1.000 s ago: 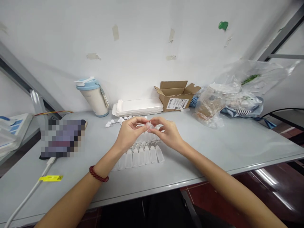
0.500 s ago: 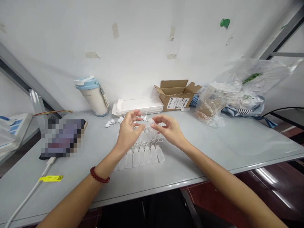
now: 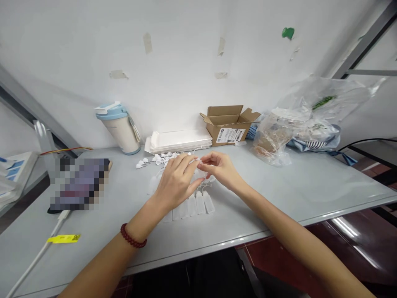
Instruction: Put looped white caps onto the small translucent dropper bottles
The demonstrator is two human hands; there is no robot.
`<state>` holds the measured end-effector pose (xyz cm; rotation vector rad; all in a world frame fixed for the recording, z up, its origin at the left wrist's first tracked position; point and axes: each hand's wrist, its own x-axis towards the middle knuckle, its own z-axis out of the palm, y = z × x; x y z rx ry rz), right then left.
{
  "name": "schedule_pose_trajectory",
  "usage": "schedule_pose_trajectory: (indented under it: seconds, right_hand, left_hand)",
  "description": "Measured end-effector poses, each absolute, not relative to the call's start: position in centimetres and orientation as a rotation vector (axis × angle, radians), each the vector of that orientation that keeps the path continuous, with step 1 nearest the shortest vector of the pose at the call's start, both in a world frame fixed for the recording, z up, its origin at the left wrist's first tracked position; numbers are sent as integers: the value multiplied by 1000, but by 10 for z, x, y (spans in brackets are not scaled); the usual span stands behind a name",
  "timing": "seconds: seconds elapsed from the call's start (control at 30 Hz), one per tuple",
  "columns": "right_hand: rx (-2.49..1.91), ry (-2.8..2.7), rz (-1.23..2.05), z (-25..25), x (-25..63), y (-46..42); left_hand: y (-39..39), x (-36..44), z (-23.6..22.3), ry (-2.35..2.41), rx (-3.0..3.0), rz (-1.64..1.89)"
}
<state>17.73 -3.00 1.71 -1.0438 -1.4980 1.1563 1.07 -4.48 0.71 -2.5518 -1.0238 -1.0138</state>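
Both my hands meet over the middle of the table around a small translucent plastic bottle [image 3: 200, 173], partly hidden by the fingers. My right hand [image 3: 221, 169] pinches its top between thumb and fingertips. My left hand [image 3: 175, 180] closes in from the other side, its index fingertip at the same top and its thumb lower down. Beneath lies a row of similar translucent bottles [image 3: 192, 205] with thin cap straps, and my left hand covers part of it. Several small white caps [image 3: 158, 159], some with thin needle-like tips, are scattered behind the left hand.
At the back stand a tumbler [image 3: 119, 129], a stack of flat white boxes [image 3: 180, 140] and an open cardboard box [image 3: 229, 124]. Plastic bags [image 3: 276, 136] sit to the right. A blurred phone-like device [image 3: 80, 184] with a white cable [image 3: 40, 254] lies left.
My left hand has moved right and turned over the bottle, meeting my right hand, which stays in place. More white caps now show behind the left hand. The view has shifted slightly.
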Motion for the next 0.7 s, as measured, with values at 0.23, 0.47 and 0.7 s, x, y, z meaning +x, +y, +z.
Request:
schedule_pose_trajectory:
  seconds: [0.23, 0.47, 0.7]
  right_hand:
    - [-1125, -1930, 1319, 35, 210, -22]
    - [-1140, -2435, 1556, 51, 242, -19]
    - [-1253, -2464, 1702, 40, 236, -18]
  left_hand:
    - [-59, 24, 11, -1175, -2787, -1186]
    - [-83, 39, 11, -1315, -3142, -926]
    - [-85, 41, 10, -1367, -3196, -666]
